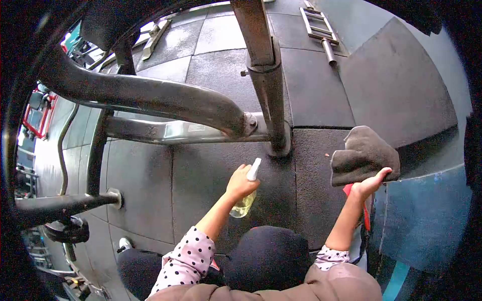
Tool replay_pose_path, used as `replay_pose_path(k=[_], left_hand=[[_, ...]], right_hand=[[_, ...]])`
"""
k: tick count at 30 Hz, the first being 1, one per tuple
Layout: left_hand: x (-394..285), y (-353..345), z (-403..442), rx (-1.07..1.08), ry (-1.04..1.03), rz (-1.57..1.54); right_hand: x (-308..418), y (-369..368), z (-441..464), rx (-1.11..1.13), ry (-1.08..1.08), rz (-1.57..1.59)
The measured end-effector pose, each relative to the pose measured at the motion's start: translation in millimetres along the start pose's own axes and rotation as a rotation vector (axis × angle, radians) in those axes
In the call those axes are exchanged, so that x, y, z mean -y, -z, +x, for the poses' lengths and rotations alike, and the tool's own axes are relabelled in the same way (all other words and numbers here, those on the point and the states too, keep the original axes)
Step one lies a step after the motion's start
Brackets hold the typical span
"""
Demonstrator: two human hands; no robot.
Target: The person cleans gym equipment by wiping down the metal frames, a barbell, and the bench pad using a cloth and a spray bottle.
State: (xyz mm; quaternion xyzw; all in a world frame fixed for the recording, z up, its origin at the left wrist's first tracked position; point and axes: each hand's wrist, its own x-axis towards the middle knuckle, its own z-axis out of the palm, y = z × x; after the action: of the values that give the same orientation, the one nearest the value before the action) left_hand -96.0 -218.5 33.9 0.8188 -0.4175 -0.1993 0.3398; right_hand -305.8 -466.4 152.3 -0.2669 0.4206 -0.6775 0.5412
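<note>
My left hand is wrapped round the neck of a spray bottle. The bottle has a white spray head and a clear body with yellowish liquid low in it. Over to the right, a dark grey cloth hangs folded in my right hand, its thumb showing at the cloth's lower edge and the other fingers hidden. Something red shows beside the right wrist. Both hands are apart from the metal frame of the gym machine ahead.
An upright post meets the machine's base beam in front of me. Dark rubber tiles cover the floor. A ladder-like metal piece lies at the far right, and a blue surface is beside my right arm.
</note>
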Motion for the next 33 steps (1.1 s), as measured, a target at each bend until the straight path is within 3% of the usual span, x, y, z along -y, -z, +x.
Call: replay_pose_path(k=[7, 8, 13, 15, 17, 19, 21, 25, 27, 28, 29, 33], left_hand=[[-2.0, 6.5, -12.0, -0.075, 0.015, -0.049], [2.9, 4.9, -14.4, -0.082, 0.011, -0.041], [5.8, 26.7, -24.4, -0.102, 0.016, -0.028], [9.3, 37.8, -25.7, -0.067, 0.012, -0.042], [10.2, 49.0, -28.0, -0.072, 0.019, -0.031], [12.2, 58.5, -30.4, -0.104, -0.004, -0.033], [16.3, 66.4, -33.3, -0.1, 0.085, -0.041], [36.8, 62.1, -29.4, -0.144, 0.106, -0.124], [29.9, 61.2, -31.1, -0.125, 0.153, -0.21], [26.4, 60.3, -29.0, -0.114, 0.171, -0.251], [27.7, 56.5, -26.3, -0.135, 0.149, -0.276], [35.0, 43.2, -24.7, -0.161, 0.122, -0.369]], right_hand=[[-61.2, 11.5, -16.9, 0.064, 0.228, -0.027], [-86.6, 29.1, -14.2, 0.043, 0.378, -0.246], [-153.0, 60.6, -65.5, 0.743, 1.04, -0.655], [-166.9, 72.6, -89.3, 1.038, 1.053, -0.751], [-177.8, 66.1, -121.7, 1.306, 0.923, -0.927], [-186.6, 53.7, -138.9, 1.517, 0.941, -1.253], [-198.9, 31.1, -148.0, 1.668, 0.779, -1.257], [-250.0, -11.5, -152.9, 1.488, 0.588, -1.375], [-291.3, -30.0, -148.4, 1.35, 0.567, -1.287], [-283.4, -56.7, -152.0, 1.493, 0.423, -1.65], [-286.0, -72.6, -154.2, 1.552, 0.328, -1.767], [-310.7, -102.7, -149.2, 1.574, -0.02, -1.738]])
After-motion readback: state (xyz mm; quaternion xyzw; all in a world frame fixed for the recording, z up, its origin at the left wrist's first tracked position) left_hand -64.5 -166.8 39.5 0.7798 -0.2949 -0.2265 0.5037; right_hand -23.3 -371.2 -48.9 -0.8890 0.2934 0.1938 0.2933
